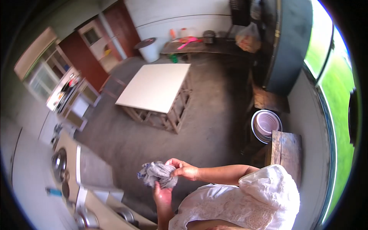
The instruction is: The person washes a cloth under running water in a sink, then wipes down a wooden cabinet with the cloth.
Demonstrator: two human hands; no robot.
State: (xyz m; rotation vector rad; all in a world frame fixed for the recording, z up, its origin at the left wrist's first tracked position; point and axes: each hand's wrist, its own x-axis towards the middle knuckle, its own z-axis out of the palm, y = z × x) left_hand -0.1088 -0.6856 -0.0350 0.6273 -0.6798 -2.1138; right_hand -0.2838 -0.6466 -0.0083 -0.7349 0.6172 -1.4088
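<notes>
A crumpled grey cloth [155, 172] with some blue at its edge is bunched up between my two hands, in front of my body. My right hand [183, 169] pinches the cloth at its right side, with the thumb and fingers closed on it. Below, my left hand [163, 194] grips the lower part of the bundle; some of its fingers are hidden behind the cloth. Both hands are held in the air above the floor, close together.
A counter [101, 205] with metal pots runs along the lower left. A white-topped table [157, 86] stands mid-room. At right are stacked basins [267, 123], a wooden table [288, 153] and a window. A white bin [148, 51] and a low bench [222, 46] stand at the back.
</notes>
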